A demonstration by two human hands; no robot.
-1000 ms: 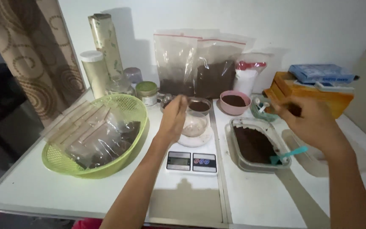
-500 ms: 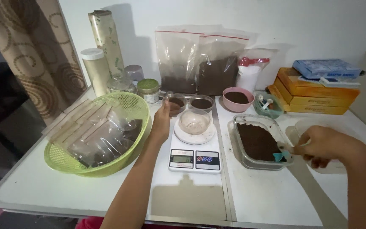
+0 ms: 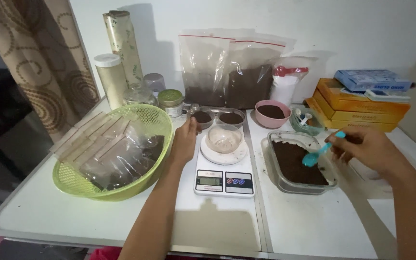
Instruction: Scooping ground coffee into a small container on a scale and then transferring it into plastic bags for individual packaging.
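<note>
My right hand [image 3: 369,150] grips a turquoise plastic spoon [image 3: 319,153] whose bowl hangs just over the dark brown powder in a clear rectangular tub [image 3: 298,162]. My left hand [image 3: 185,139] rests at the left edge of a white kitchen scale [image 3: 223,173], fingers curled, next to a small glass cup [image 3: 224,137] standing on the scale's round plate. The cup looks nearly empty. Two small glass bowls of brown powder [image 3: 217,117] sit just behind the scale.
A green mesh basket [image 3: 116,149] holds clear plastic bags at left. Behind stand jars, a foil roll [image 3: 123,47], zip bags of brown powder [image 3: 232,72], a pink bowl [image 3: 272,112], a green bowl with spoons [image 3: 305,120] and stacked orange boxes [image 3: 357,106]. The white table [image 3: 309,226] ends near me.
My right hand came down from over the back bowls to the tub, took hold of the turquoise spoon and lifted it. My left hand slid off the cup to the scale's left side.
</note>
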